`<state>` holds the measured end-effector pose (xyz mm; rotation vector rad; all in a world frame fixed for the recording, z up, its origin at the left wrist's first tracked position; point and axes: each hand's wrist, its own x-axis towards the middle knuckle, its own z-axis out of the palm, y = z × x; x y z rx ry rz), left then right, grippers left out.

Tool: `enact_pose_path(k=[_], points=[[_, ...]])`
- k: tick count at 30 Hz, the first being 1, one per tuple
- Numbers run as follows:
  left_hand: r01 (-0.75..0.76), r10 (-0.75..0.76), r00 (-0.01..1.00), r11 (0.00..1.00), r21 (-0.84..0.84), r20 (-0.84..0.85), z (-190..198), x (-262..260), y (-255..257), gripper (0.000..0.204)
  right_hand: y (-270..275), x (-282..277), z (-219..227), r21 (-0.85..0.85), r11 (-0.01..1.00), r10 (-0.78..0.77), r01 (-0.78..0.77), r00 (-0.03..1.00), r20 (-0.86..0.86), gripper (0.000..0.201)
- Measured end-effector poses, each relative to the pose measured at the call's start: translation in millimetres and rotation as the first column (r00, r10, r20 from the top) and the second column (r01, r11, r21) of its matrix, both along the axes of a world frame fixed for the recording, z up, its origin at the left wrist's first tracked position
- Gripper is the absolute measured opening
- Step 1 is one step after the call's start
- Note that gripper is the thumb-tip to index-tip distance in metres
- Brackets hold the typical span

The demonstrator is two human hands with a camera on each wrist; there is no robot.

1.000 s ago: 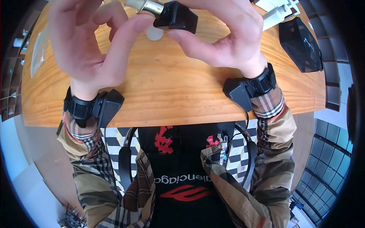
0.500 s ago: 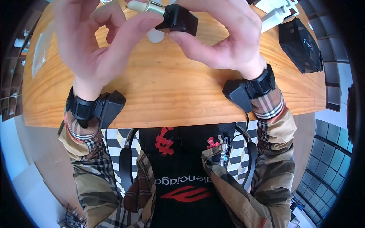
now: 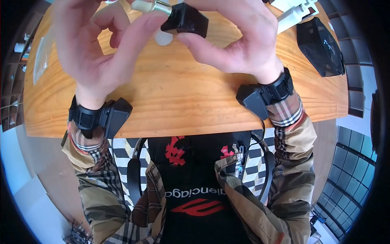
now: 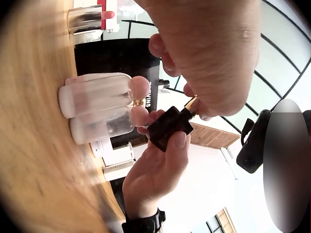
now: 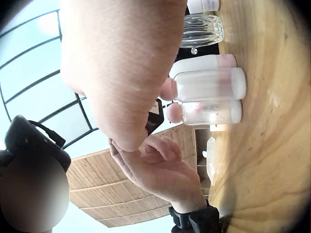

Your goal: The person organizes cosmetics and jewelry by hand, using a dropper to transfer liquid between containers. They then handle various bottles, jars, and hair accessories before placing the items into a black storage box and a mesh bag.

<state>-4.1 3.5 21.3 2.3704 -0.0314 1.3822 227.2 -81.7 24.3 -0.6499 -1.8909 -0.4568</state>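
A black square-sided dropper bottle (image 3: 190,20) with a gold collar (image 3: 161,7) and a pale rubber bulb (image 3: 142,5) is held sideways above the table in the head view. My left hand (image 3: 101,53) pinches the collar end between thumb and fingers. On the other side, my right hand (image 3: 248,44) grips the black body, thumb below and fingers over it. The left wrist view shows the bottle (image 4: 165,127) tilted, its gold collar (image 4: 193,105) against the left fingertips. In the right wrist view the right hand hides most of the bottle (image 5: 156,119).
Clear bottles (image 4: 104,124) with pink ball caps stand on the wooden table (image 3: 174,97) beyond the hands. A black pouch (image 3: 321,48) lies at the right, near a white stand (image 3: 294,16). At the left edge lies a clear flat packet (image 3: 42,59).
Both hands and the dropper bottle shift slightly right in view, then back left. The grip on collar and body stays.
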Motion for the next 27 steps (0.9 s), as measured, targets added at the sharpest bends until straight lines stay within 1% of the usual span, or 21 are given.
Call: enact_pose_path(k=[2, 3, 4, 5, 6, 7, 8, 9, 10, 11, 12, 14, 15, 17, 18, 20, 23, 24, 26, 27], points=[[-0.126, 0.124, 0.991, 0.991, 0.038, 0.044, -3, 7, -9, 0.067, 0, -1, -2, -0.008, 1.000, -0.007, 0.006, 1.000, -0.016, 0.034], [-0.127, 0.126, 0.991, 0.991, 0.037, 0.041, -1, 21, -21, 0.067, 0, -1, -2, -0.010, 1.000, -0.005, 0.005, 1.000, -0.018, 0.034], [-0.344, 0.327, 0.932, 0.934, 0.099, 0.160, 1, 43, -37, 0.068, 1, -1, -2, -0.009, 1.000, 0.007, -0.007, 1.000, -0.029, 0.034], [-0.547, 0.496, 0.819, 0.827, 0.132, 0.289, 4, 54, -48, 0.069, 1, -1, -1, -0.007, 1.000, 0.017, -0.018, 0.999, -0.039, 0.034], [-0.544, 0.492, 0.820, 0.829, 0.132, 0.291, 14, 50, -55, 0.069, 0, 0, 0, -0.007, 1.000, 0.014, -0.014, 0.999, -0.037, 0.034], [-0.413, 0.415, 0.885, 0.909, -0.055, 0.211, 29, 44, -63, 0.070, -2, -1, 0, -0.022, 1.000, -0.008, 0.007, 1.000, -0.030, 0.034], [-0.273, 0.316, 0.937, 0.929, -0.249, 0.148, 37, 40, -66, 0.070, -2, -1, 0, -0.038, 0.999, -0.028, 0.027, 0.999, -0.024, 0.034], [-0.276, 0.319, 0.936, 0.928, -0.251, 0.147, 29, 29, -48, 0.070, 0, 0, -1, -0.040, 0.999, -0.025, 0.024, 0.999, -0.025, 0.034], [-0.148, 0.163, 0.983, 0.976, -0.160, 0.082, 13, 10, -18, 0.069, 4, 1, -4, -0.007, 1.000, -0.002, 0.002, 1.000, -0.026, 0.034], [-0.006, 0.006, 1.000, 0.997, -0.078, 0.002, 3, -1, -3, 0.069, 6, 1, -5, 0.026, 0.999, 0.019, -0.019, 0.999, -0.027, 0.034], [-0.006, 0.006, 1.000, 0.997, -0.078, 0.000, -1, -1, -5, 0.069, 4, 0, -5, 0.026, 1.000, 0.019, -0.018, 0.999, -0.029, 0.034], [-0.183, 0.184, 0.981, 0.983, -0.025, 0.065, -5, 7, -10, 0.064, -2, -1, -1, -0.006, 1.000, -0.030, 0.030, 1.000, -0.006, 0.034], [-0.182, 0.184, 0.981, 0.983, -0.024, 0.067, -6, 11, -13, 0.064, -1, -1, 0, -0.005, 1.000, -0.031, 0.031, 1.000, -0.004, 0.034], [-0.183, 0.194, 0.958, 0.980, -0.073, 0.209, -8, 15, -16, 0.061, 2, -1, 0, 0.037, 0.999, 0.002, -0.002, 1.000, 0.007, 0.033], [-0.185, 0.197, 0.958, 0.980, -0.074, 0.206, -7, 13, -13, 0.061, 4, 0, -2, 0.034, 0.999, 0.004, -0.004, 1.000, 0.004, 0.033], [-0.239, 0.217, 0.957, 0.966, 0.100, 0.194, 0, 9, -4, 0.059, 6, 2, -5, 0.018, 0.999, 0.039, -0.038, 0.999, -0.038, 0.033], [-0.267, 0.244, 0.951, 0.957, 0.109, 0.192, 14, 25, -27, 0.058, 5, 2, -5, 0.018, 1.000, -0.002, 0.002, 1.000, -0.014, 0.033], [-0.270, 0.246, 0.950, 0.957, 0.109, 0.191, 10, 18, -22, 0.058, 5, 2, -5, 0.017, 1.000, 0.000, 0.000, 1.000, -0.015, 0.033], [-0.103, 0.106, 0.991, 0.994, -0.036, 0.081, -2, 1, -6, 0.058, 5, 0, -5, 0.014, 1.000, 0.011, -0.011, 1.000, -0.021, 0.032], [-0.104, 0.106, 0.991, 0.994, -0.036, 0.080, -4, 2, -4, 0.058, 6, 1, -7, 0.013, 1.000, 0.012, -0.011, 1.000, -0.022, 0.032]])
